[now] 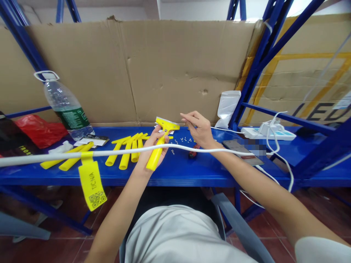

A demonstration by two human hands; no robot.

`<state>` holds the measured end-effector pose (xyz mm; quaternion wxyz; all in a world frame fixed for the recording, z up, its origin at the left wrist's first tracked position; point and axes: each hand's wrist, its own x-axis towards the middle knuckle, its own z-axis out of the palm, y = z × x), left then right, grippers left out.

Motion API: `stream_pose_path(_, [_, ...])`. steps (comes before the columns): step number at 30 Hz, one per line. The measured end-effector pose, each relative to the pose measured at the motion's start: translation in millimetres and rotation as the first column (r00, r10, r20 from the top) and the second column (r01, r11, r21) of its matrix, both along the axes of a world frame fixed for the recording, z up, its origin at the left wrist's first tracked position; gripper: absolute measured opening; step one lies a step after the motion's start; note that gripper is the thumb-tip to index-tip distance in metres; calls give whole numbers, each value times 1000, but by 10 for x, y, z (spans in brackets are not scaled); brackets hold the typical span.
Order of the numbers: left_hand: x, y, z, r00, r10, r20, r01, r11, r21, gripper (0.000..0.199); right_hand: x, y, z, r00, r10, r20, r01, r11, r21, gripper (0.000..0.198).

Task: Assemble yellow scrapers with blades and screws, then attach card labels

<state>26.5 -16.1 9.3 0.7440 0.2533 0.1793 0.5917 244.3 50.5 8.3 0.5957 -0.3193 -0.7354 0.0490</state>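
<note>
A yellow scraper (155, 157) with a T-shaped head and a thin blade along its upper edge lies in my left hand (148, 149). The fingers are wrapped round its handle, which slants down toward me. To the right of the scraper head, my right hand (201, 128) is raised above the table with thumb and fingertips pinched together. Whatever is in that pinch is too small to make out. Below, between the hands, several tiny screws (185, 139) are scattered on the blue table (175, 171). A red and black screwdriver (194, 150) lies under my right hand.
Several yellow handles (125, 156) lie left of my left hand. A white cable (55, 156) with a yellow tag (92, 186) crosses the view before both arms. Farther out are a water bottle (70, 109), a phone (241, 150) and a power strip (282, 134). Cardboard (178, 69) stands behind.
</note>
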Motion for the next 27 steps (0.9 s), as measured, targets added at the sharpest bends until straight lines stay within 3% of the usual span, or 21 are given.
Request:
stream_pose_path(12, [12, 10, 4, 997, -56, -50, 54, 998, -25, 58, -47, -43, -58, 990, 66, -126, -75, 995, -62, 37])
stream_pose_path(16, [25, 0, 22, 996, -41, -80, 39, 999, -29, 59, -60, -104, -24, 996, 15, -91, -21, 998, -65, 33])
stream_pose_path(19, [26, -8, 16, 993, -37, -112, 35, 999, -20, 60, -65, -146, 18, 1000, -14, -26, 14, 1000, -18, 31])
stream_pose_path(27, [31, -4, -55, 984, -61, -167, 68, 997, 40, 61, -63, -52, -34, 989, 57, 136, -82, 980, 182, 24])
